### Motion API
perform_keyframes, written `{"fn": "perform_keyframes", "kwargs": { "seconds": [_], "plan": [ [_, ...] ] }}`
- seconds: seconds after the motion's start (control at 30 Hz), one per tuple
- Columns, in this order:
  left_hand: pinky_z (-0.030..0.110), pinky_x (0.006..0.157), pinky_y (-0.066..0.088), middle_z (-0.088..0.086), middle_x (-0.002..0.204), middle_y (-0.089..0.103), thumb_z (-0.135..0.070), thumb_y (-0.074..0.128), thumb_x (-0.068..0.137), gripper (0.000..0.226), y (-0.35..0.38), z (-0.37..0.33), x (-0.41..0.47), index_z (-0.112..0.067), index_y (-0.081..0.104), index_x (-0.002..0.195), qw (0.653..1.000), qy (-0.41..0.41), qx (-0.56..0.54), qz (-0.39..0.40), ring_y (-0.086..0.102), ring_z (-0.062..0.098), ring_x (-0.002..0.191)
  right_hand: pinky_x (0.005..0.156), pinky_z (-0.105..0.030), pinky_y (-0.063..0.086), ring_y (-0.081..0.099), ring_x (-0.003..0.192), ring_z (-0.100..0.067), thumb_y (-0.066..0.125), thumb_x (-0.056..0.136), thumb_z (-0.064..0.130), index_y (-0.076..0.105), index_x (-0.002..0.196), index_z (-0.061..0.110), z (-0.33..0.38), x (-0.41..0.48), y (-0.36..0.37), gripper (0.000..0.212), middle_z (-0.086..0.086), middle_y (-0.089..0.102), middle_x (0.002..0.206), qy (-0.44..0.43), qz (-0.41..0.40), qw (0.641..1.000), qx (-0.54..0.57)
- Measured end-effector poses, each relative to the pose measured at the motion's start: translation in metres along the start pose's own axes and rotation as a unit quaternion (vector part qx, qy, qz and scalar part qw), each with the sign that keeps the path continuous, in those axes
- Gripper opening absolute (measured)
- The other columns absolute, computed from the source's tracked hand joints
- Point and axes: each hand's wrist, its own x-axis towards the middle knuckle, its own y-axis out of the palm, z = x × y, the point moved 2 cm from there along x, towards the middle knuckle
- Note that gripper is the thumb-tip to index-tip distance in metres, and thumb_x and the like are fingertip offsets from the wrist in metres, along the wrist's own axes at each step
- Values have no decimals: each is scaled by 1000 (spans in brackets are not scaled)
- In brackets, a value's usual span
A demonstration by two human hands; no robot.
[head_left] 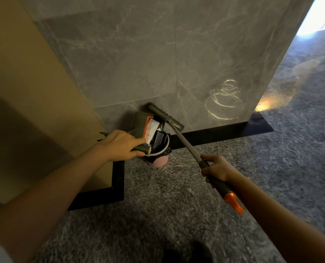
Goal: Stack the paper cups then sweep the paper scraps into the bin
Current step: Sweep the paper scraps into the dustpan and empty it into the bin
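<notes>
A small pink bin (158, 161) with a black liner stands on the floor by the marble wall. My left hand (120, 144) grips the handle of a grey-green dustpan (140, 123) with an orange comb edge, tipped over the bin's mouth. A white paper scrap (153, 127) lies at the pan's lip above the bin. My right hand (217, 168) grips the long broom (184, 138) near its orange-tipped end. The broom head (165, 116) sits at the pan's edge against the wall. No paper cups are in view.
A grey marble wall (177, 63) rises straight ahead with a black skirting strip (224, 130). A tan panel (34, 92) with a black base stands at the left. Speckled grey floor (177, 205) spreads below. My shoes show at the bottom edge.
</notes>
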Motion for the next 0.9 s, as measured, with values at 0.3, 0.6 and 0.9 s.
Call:
{"fn": "perform_keyframes", "kwargs": {
  "seconds": [0.3, 0.6, 0.9],
  "plan": [
    [24, 63, 37, -6, 108, 63, -55, 39, 94, 39, 6, 0, -4, -37, 46, 128, 996, -53, -44, -64, 61, 15, 88, 41, -16, 47, 56, 60, -14, 58, 85, -2, 28, 147, 20, 3, -2, 1, 72, -19, 51, 121, 0, 3, 1000, 13],
    [23, 50, 30, 2, 84, 65, -46, 54, 91, 44, -6, 5, -8, -26, 55, 130, 982, -80, -65, -161, 61, 24, 67, 44, -20, 48, 56, 59, -14, 58, 85, -2, 27, 147, 22, 4, 1, 8, 73, -13, 53, 107, -10, 21, 999, 24],
    [22, 47, 22, -6, 101, 65, -54, 39, 93, 43, -41, 27, 6, -35, 44, 132, 985, -22, 74, -156, 62, 18, 76, 41, -20, 46, 57, 52, -13, 58, 83, -3, 29, 146, 22, 4, 9, 25, 74, -11, 54, 100, -20, 42, 998, 46]
  ]
}}
